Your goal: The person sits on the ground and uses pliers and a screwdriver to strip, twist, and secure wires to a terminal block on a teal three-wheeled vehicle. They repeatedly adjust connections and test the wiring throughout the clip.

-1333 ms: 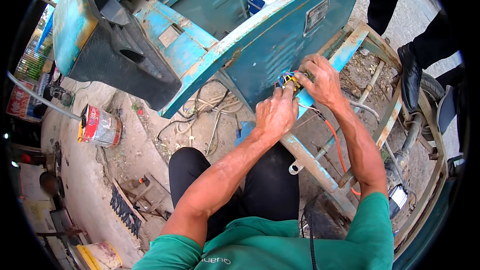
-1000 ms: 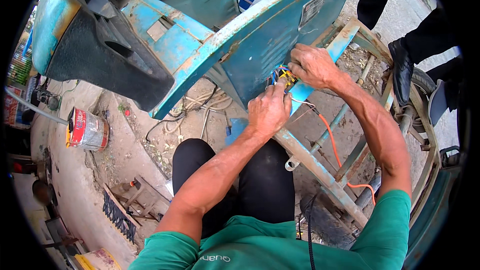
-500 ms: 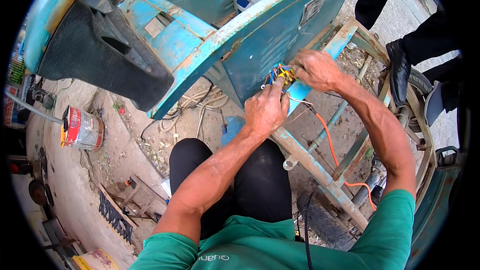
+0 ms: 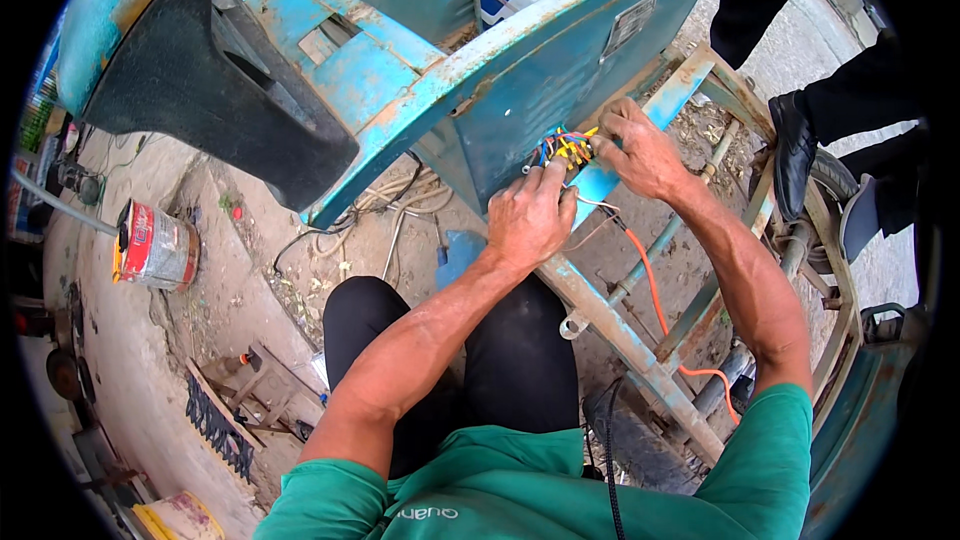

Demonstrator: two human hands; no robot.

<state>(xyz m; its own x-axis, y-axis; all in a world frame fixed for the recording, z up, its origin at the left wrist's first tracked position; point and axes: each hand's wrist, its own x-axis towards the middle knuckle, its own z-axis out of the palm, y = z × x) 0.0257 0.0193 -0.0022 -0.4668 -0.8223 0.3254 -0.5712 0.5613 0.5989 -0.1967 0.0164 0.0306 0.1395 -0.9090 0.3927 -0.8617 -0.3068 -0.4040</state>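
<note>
A bundle of thin coloured wires with yellow sleeved ends (image 4: pixel 572 147) comes out at the lower edge of a teal metal panel (image 4: pixel 540 70). My left hand (image 4: pixel 530 215) is closed at the near side of the bundle, its fingertips pressed together on the wires. From the right, my right hand (image 4: pixel 645 155) pinches at the bundle's other side with thumb and bent forefinger. What lies between those fingertips is mostly hidden. Just below the hands, an orange cable (image 4: pixel 650 275) with bared pale leads hangs over the rusty teal frame (image 4: pixel 615 325).
A paint-smeared bucket (image 4: pixel 158 246) stands at the left. Loose cables (image 4: pixel 415 198) lie on the dirt beneath the panel. A black plastic mudguard (image 4: pixel 215 90) juts in at upper left. Another person's black shoe (image 4: pixel 793 155) rests by the frame at the right.
My right hand has drawn back slightly from the bundle, and more yellow ends show between the hands. My left hand stays on the wires. The view has shifted a little.
</note>
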